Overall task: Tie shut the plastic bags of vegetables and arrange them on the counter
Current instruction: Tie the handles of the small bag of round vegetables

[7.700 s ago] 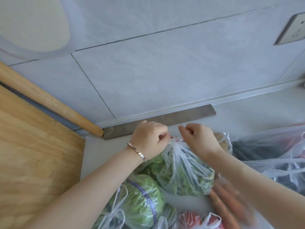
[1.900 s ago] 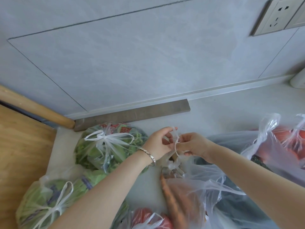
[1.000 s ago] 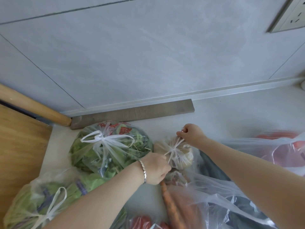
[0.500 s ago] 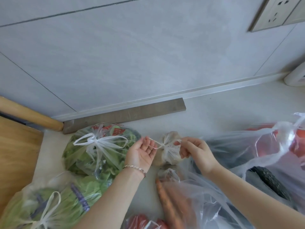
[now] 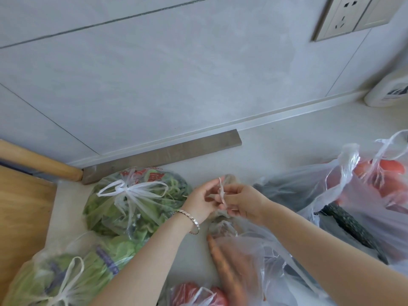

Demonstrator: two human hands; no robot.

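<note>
- The right hand [image 5: 241, 203] has its fingertips curled together, pinching a twisted white plastic handle strip [image 5: 221, 191] that stands up between the two hands.
- The left hand [image 5: 202, 203], with a silver link bracelet [image 5: 190, 220] on the wrist, curls its fingers in on the same strip from 9 o'clock; the fingertips of both hands almost meet.
- The strip belongs to a small clear plastic bag [image 5: 230, 179], which lies right under the fingers. The hands hide most of it, and its contents cannot be made out.
- At 9 o'clock, just beside the left hand, is a tied clear bag of leafy greens [image 5: 132, 202] with a bow knot on top.
- At 7 o'clock lies a tied bag of pale green lettuce [image 5: 66, 268].
- At 6 o'clock an open clear bag of orange carrots [image 5: 234, 261] lies under the forearms, with a bag of red tomatoes [image 5: 198, 294] beyond it at the lower edge.
- At 3 o'clock sits a loose heap of open bags: a dark green bumpy cucumber [image 5: 348, 224] and red vegetables [image 5: 386, 180].
- Everything rests on a pale counter [image 5: 287, 140].
- At 11 o'clock a grey stone strip [image 5: 161, 154] lies along the grey tiled wall [image 5: 176, 74], beside a wooden rolling pin [image 5: 39, 162] and wooden board [image 5: 19, 217].
- A wall socket [image 5: 346, 16] is at 1 o'clock.
</note>
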